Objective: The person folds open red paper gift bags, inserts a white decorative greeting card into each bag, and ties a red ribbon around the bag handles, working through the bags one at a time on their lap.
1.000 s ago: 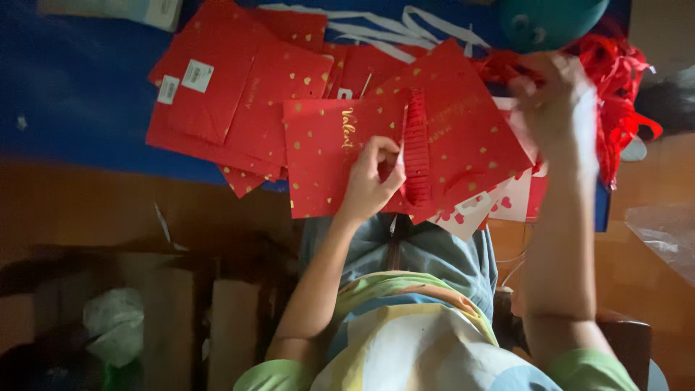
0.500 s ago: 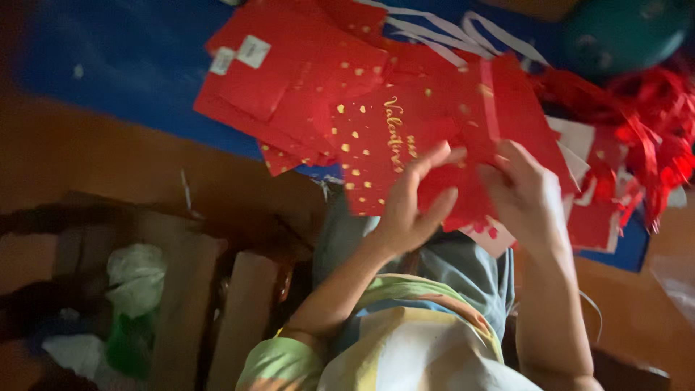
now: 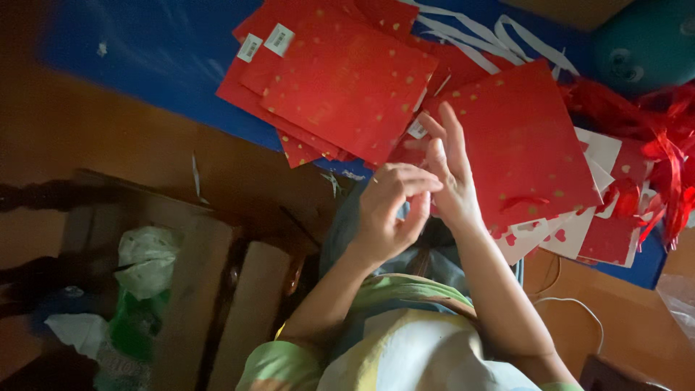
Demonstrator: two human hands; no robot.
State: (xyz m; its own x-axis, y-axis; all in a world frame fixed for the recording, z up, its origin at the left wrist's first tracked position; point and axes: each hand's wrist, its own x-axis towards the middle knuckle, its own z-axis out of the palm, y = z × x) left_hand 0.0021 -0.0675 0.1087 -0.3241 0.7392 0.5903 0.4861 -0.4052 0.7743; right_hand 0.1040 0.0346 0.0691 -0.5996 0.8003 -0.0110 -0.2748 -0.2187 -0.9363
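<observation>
both hands [image 3: 420, 195] released red bag [image 3: 525, 145]; cardboard box [image 3: 210, 289] holds green plastic [image 3: 141, 289].

The stack of flat paper bags [image 3: 340, 80] lies on the mat [image 3: 145, 51], which is spread over the floor [image 3: 108, 152]. Right of the stack, overlapping its edge, lies a single bag [image 3: 528, 145]; the right hand [image 3: 452, 177] rests against that bag's near left edge, and the left hand [image 3: 391, 210] sits just left of it, touching it. Further right lies a heap of ribbons [image 3: 651, 145]. Near and left of the stack stands a cardboard box [image 3: 188, 289].
</observation>
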